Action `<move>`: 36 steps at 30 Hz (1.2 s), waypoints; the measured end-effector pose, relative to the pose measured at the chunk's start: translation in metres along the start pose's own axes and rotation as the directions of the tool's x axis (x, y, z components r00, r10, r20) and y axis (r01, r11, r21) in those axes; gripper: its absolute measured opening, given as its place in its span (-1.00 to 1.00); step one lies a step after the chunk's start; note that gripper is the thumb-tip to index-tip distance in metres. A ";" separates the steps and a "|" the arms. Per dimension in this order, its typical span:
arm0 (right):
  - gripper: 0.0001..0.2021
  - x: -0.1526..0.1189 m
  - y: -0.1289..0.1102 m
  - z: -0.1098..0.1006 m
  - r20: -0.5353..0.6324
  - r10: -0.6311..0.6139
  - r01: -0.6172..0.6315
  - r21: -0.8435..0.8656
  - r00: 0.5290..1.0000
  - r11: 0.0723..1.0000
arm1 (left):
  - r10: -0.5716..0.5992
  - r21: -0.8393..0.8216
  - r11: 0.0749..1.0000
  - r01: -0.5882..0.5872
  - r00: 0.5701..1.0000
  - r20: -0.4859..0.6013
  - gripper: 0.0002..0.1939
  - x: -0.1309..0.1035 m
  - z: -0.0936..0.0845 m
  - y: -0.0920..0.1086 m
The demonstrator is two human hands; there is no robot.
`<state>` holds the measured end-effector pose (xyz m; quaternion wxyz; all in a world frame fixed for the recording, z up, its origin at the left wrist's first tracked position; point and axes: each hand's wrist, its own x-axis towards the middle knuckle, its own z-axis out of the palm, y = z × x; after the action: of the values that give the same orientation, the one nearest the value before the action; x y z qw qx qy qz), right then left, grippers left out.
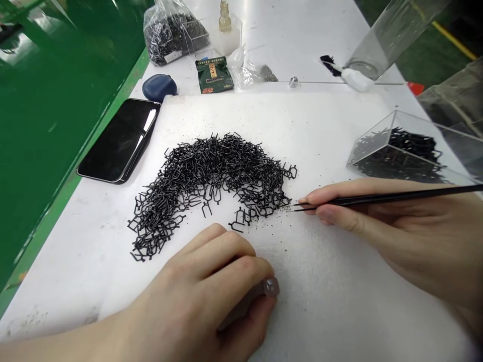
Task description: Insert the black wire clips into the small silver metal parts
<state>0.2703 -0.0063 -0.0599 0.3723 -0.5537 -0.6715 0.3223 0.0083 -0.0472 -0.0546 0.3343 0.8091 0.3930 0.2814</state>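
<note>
My right hand (pixel 381 226) is closed around black tweezers (pixel 362 199). Their fine tips point left, beside the right end of a pile of small black forked parts (pixel 222 156). The pile curves in an arch on the white work surface (pixel 324 281), with a few parts lying loose along its inner edge. In front of the pile, my left hand (pixel 204 281) is curled around a small greyish, translucent piece (pixel 270 286). Only its end shows between thumb and forefinger; the fingers hide the rest, so I cannot tell its kind.
A smartphone (pixel 119 140) and a dark blue case (pixel 159 87) lie at the left. Behind stand a bag of black parts (pixel 166 32), a green packet (pixel 214 75) and a small bottle (pixel 225 17). At right are a clear box (pixel 400 151), a brush (pixel 354 78) and a clear cylinder (pixel 388 40).
</note>
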 end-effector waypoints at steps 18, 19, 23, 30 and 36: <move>-0.77 -0.005 0.003 0.001 -0.063 -0.024 0.021 -0.046 0.998 0.999 | 0.004 0.009 1.000 -0.004 1.000 -0.004 -0.81 0.001 0.000 0.002; -0.77 -0.004 0.003 0.000 -0.063 -0.028 0.026 -0.041 0.998 0.999 | 0.003 0.008 1.000 -0.003 1.000 -0.005 -0.80 0.001 0.000 0.002; -0.76 -0.003 0.001 -0.001 -0.042 -0.015 0.014 -0.026 0.999 1.000 | 0.007 -0.001 1.000 -0.007 1.000 -0.001 -0.80 0.001 0.000 0.001; -0.79 -0.003 0.001 -0.003 0.001 -0.024 0.024 -0.017 1.000 1.000 | 0.001 0.002 1.000 -0.001 1.000 -0.002 -0.79 0.002 0.000 0.001; -0.77 -0.003 0.002 -0.001 -0.023 -0.021 0.020 -0.027 1.000 0.999 | 0.009 0.007 1.000 -0.009 1.000 -0.010 -0.80 0.003 0.000 0.000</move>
<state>0.2726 -0.0093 -0.0615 0.3760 -0.5554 -0.6771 0.3029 0.0102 -0.0448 -0.0542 0.3282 0.8106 0.3920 0.2856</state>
